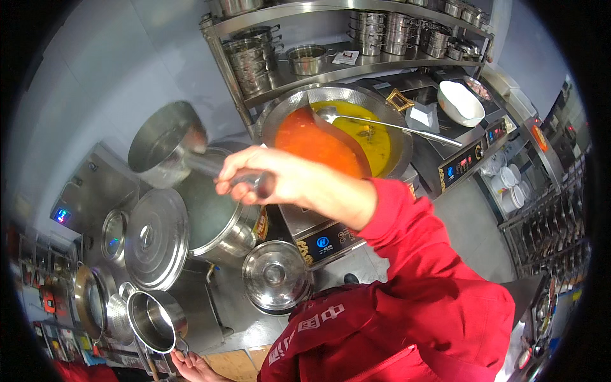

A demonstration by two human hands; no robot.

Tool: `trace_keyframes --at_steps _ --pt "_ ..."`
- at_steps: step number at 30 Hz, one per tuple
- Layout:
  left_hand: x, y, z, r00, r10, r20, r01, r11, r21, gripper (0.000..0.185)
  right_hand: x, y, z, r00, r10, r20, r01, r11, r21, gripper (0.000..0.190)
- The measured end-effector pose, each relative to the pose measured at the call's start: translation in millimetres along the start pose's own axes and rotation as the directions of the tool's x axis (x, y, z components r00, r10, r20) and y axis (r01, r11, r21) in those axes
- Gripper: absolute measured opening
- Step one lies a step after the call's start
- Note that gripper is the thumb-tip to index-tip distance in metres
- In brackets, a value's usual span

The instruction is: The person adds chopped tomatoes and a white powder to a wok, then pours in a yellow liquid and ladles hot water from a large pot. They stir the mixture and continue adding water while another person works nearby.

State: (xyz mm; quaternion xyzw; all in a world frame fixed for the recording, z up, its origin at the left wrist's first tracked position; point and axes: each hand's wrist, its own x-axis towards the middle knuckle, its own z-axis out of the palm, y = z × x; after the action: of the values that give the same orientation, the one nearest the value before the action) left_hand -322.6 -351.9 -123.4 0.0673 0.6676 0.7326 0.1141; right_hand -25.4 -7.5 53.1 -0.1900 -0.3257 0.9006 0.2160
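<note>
My right hand (255, 176) grips the handle of a large steel dipper (164, 143), raised and tilted over the left rim of a tall stockpot. The dipper is blurred and its contents cannot be made out. Below it, the stockpot (229, 248) holds cloudy, steaming liquid. At the lower left, the fingers of my left hand (195, 365) hold a small side handle of a steel pot (157, 320). That pot is tilted and its visible inside is bare metal. A large round lid (157, 238) stands on edge beside the stockpot.
A divided hammered wok (281, 105) holds red broth (315, 143) and yellow broth (377, 138), with a steel ladle (396, 125) across it. Another lid (277, 274) lies near the induction cooker (329, 241). Stacked pots (370, 31) fill the shelf (334, 52). A white bowl (460, 102) stands right.
</note>
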Motion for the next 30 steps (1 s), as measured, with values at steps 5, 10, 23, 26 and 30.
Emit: trace_keyframes --at_steps 5,10,23,26,30 --pt "-26.9 10.3 33.9 0.991 -0.074 0.111 0.100 0.963 -0.249 0.038 -89.9 -36.0 -31.7 0.979 -0.145 -0.142 0.129 0.985 -0.113 0.009" --pt "-34.0 -4.0 58.2 0.974 -0.154 0.169 0.222 0.817 -0.533 0.016 -172.2 -62.3 -68.9 0.899 -0.290 -0.328 0.165 0.918 -0.360 0.017" --pt "-78.8 -16.1 127.8 0.925 -0.177 0.337 0.347 0.756 -0.555 0.016 -275.4 -83.1 -162.5 0.691 -0.434 -0.578 0.227 0.889 -0.397 0.031" --pt "-82.0 -18.4 127.0 0.926 -0.157 0.344 0.330 0.779 -0.533 0.017 -283.1 -82.8 -174.0 0.656 -0.441 -0.613 0.176 0.879 -0.444 0.028" --pt "-86.5 -18.3 125.4 0.930 -0.162 0.331 0.330 0.765 -0.553 0.016 -284.3 -82.4 -186.2 0.649 -0.458 -0.608 0.141 0.857 -0.496 0.017"
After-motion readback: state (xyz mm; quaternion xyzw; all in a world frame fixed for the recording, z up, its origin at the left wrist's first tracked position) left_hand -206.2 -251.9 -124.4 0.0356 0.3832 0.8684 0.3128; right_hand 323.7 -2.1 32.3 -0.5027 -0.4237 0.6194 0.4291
